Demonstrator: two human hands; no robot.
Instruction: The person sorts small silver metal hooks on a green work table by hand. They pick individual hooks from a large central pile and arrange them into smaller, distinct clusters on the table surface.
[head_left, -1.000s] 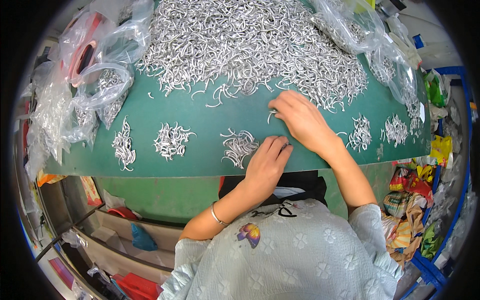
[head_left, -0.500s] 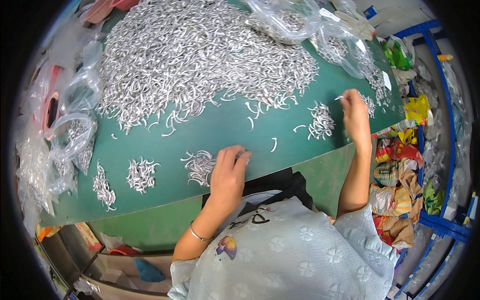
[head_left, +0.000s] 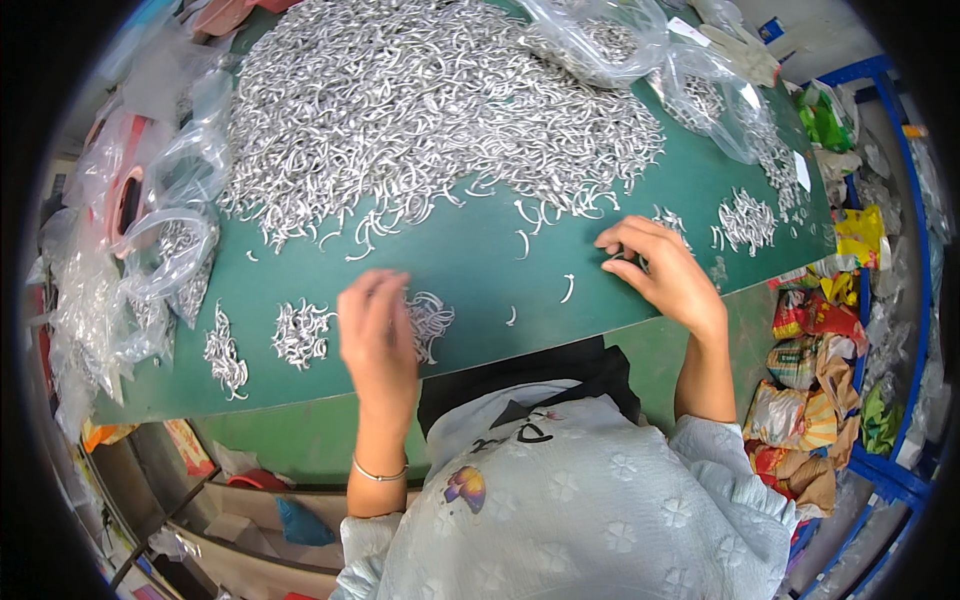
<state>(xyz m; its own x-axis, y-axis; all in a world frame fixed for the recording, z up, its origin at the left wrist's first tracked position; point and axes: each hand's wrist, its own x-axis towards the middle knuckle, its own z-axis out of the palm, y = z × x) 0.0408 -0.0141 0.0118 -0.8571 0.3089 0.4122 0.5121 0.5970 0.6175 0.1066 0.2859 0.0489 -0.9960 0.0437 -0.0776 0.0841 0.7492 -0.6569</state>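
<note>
Hooks (head_left: 420, 110) heaped on green table (head_left: 470, 260).

Pale blue flower-patterned top (head_left: 600, 500), thin bracelet (head_left: 378, 474) on left wrist

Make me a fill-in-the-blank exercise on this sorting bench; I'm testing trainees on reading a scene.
1. The table has a ____ top.
2. The big heap of curved metal pieces lies at the table's ____ side from the person.
3. The bracelet is on the ____ wrist.
4. The right hand rests ____ the table.

Missing words: green; far; left; on
</note>
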